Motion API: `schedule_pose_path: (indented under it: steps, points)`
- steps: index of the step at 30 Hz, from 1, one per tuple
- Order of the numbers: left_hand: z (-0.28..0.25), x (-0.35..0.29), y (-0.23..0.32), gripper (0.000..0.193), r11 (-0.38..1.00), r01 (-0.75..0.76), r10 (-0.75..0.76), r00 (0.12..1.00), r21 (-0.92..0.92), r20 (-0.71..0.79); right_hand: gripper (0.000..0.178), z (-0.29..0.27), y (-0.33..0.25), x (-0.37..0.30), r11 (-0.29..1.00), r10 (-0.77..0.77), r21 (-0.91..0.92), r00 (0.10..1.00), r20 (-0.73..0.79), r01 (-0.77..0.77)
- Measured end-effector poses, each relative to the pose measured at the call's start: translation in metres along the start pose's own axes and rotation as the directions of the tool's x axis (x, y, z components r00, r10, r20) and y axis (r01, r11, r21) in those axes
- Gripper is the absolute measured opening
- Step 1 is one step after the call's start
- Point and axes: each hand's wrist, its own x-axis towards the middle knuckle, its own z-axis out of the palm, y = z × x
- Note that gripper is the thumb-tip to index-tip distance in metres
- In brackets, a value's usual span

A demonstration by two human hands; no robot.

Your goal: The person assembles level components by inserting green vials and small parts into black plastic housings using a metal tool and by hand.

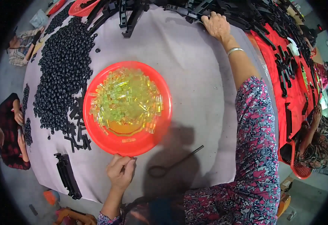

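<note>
My right hand (217,26) reaches to the far edge of the table, fingers curled onto the end of a long black plastic part (188,14) at the front of a pile. Close to me, my left hand (121,170) is closed in a pinch at the near rim of a round red plastic basin (128,149). A small dark bit shows at its fingertips, too little to name. Short clear yellow-green tubes (128,93) are heaped in the basin. A thin black rod with a loop end (177,161) lies to the basin's right.
Many small black round pieces (62,75) spread at left, with short black sticks (75,129) beside them. A long black part (68,176) lies near left. More black parts lie on a red cloth (269,41) at right. People sit at both sides.
</note>
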Motion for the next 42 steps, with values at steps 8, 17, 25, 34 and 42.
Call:
schedule_pose_path:
  steps: [8, 17, 25, 34, 42]
  points:
    - [-0.004, 0.0, 0.001, 0.011, 0.999, -0.034, 0.034, 0.999, 0.033, 0.004, 0.099, -0.025, -0.052, 0.024, 0.956, 0.228, 0.127, 0.94, 0.252, -0.266]
    - [-0.01, -0.003, 0.003, 0.012, 0.998, -0.007, 0.006, 1.0, 0.056, 0.01, 0.041, -0.047, -0.102, 0.009, 0.661, 0.214, 0.628, 0.905, 0.366, -0.41]
    - [-0.006, 0.004, 0.007, 0.011, 0.997, -0.025, 0.022, 0.999, 0.075, 0.033, 0.056, -0.003, -0.037, 0.021, 0.438, 0.26, 0.772, 0.887, 0.382, -0.461]
    - [0.004, 0.0, -0.001, 0.007, 1.0, 0.005, -0.006, 1.0, -0.001, -0.025, 0.045, -0.083, -0.005, -0.097, 0.678, 0.069, 0.676, 0.94, 0.333, -0.289]
    - [0.001, -0.001, -0.005, 0.005, 1.0, -0.027, 0.027, 0.998, -0.007, -0.049, 0.037, -0.164, -0.011, -0.267, 0.772, -0.236, 0.604, 0.791, 0.564, -0.199]
